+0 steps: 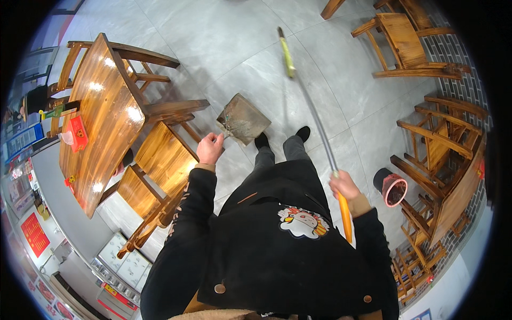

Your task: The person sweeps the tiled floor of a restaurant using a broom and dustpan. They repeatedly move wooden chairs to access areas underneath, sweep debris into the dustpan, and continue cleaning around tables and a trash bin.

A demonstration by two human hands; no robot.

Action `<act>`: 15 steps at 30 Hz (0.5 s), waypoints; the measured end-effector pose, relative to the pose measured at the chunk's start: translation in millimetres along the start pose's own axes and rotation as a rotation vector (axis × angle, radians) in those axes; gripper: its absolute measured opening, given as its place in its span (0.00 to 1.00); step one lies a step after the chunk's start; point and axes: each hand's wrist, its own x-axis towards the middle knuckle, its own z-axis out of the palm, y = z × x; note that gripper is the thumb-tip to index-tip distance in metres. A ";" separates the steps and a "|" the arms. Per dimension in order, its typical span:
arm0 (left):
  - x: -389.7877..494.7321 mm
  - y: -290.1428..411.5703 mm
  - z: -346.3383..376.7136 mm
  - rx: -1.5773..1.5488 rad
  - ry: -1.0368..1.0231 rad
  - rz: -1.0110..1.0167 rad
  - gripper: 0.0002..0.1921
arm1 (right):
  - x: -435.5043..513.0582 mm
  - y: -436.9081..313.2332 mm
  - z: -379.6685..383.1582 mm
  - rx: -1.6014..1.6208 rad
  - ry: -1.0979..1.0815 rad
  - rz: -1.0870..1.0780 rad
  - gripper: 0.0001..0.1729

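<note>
My right hand [344, 185] is closed around the pole of a broom [316, 114], just above its orange lower section. The silver pole slants up and away from me to a narrow yellow-green head with a dark tip, which appears raised off the floor. On my left, my left hand [210, 148] grips the thin handle of a worn dustpan [247, 117]. The pan is in front of my shoes, with grey dirt or debris on its surface. Whether it touches the floor I cannot tell.
To the left stands a glossy wooden table [108, 112] with a red tissue box [78, 134]; a wooden chair [164, 148] is beside it. On the right are wooden chairs [404, 40] by a brick wall and a lined waste bin [390, 187]. Grey tiles [236, 44] cover the floor.
</note>
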 end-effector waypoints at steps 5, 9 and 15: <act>-11.8 -1.7 2.1 0.060 0.075 0.069 0.17 | 99.3 -50.2 16.9 0.399 -0.377 0.191 0.04; -14.1 3.2 4.9 0.068 0.070 0.037 0.17 | 135.6 -60.9 -25.6 0.332 -0.349 0.210 0.08; -11.0 26.1 11.1 0.095 0.065 0.054 0.17 | 61.6 -44.2 -133.0 0.233 -0.149 0.242 0.09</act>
